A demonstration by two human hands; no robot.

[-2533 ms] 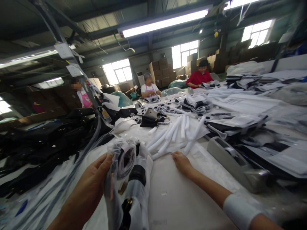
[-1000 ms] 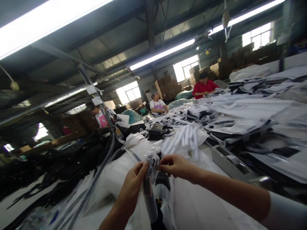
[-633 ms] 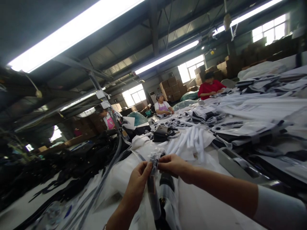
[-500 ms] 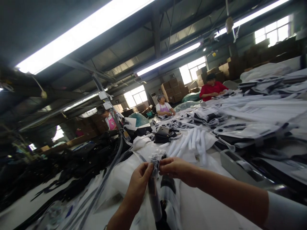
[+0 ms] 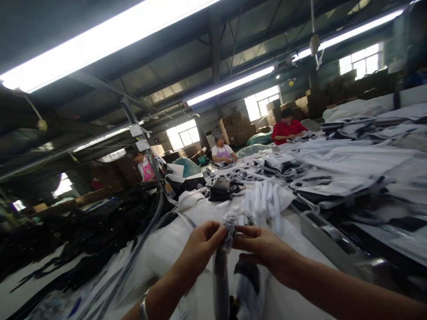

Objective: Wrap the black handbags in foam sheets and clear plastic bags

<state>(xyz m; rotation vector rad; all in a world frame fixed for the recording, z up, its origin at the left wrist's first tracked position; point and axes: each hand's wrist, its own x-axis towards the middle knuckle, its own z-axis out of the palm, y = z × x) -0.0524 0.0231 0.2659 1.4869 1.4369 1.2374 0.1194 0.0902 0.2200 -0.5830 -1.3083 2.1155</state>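
From here I see a cluttered table (image 5: 291, 218), a pile of white tubes (image 5: 262, 200) and, nearer, a dark bundle (image 5: 247, 280) in clear plastic (image 5: 230, 221). The left hand (image 5: 202, 249) pinches its bunched top; the right hand (image 5: 271, 252) touches the other side, whether gripping I can't tell

Lit tubes (image 5: 231, 86) hang under a dark ceiling (image 5: 180, 60), with bright windows (image 5: 183, 134) and stacked cartons (image 5: 233, 127) beyond.

A pale counter (image 5: 283, 303) stretches away, heavily covered. White tubes (image 5: 263, 200) lie in a loose bundle near its middle, a small black bag (image 5: 221, 191) just beside them; a grey tape dispenser (image 5: 332, 242) and plastic-wrapped dark pieces (image 5: 342, 190) crowd the right side.
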